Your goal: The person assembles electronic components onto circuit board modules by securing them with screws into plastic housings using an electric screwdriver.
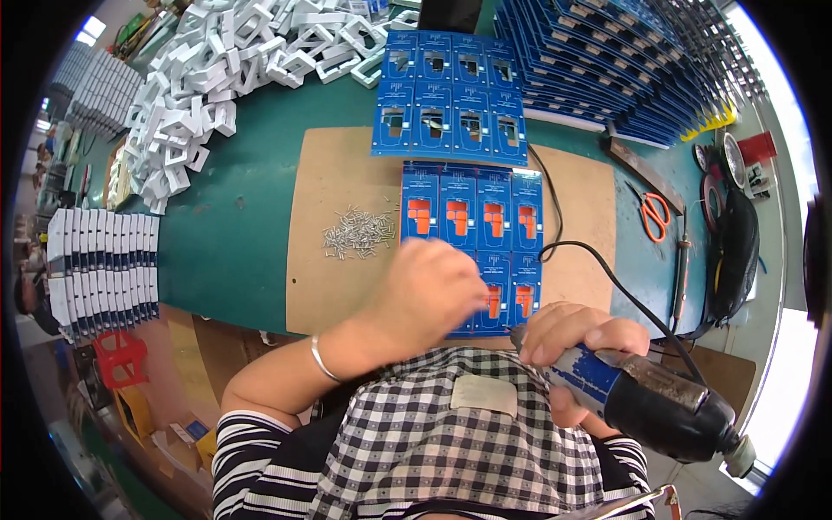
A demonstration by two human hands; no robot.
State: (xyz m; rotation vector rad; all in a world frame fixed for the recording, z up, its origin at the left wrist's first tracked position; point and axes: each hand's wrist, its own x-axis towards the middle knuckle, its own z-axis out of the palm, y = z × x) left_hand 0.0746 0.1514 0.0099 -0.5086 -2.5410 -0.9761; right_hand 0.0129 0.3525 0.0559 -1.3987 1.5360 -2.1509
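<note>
The left hand (433,290), fingers curled, is over the near-left part of the board (476,243); whether it pinches anything, I cannot tell. The board is blue, orange showing in its windows. Beside its near-right corner, the right hand (589,338) grips a driver (654,403).

Room left of screw pile (358,234), black cable (612,271) obstructing right

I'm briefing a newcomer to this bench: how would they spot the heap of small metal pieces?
Start at the green table and find the brown board on it. On the board's left part lies the heap of small metal pieces. Its loose silvery bits set it apart from the blue-and-orange panel at right and the bulky white frames farther back.
</note>
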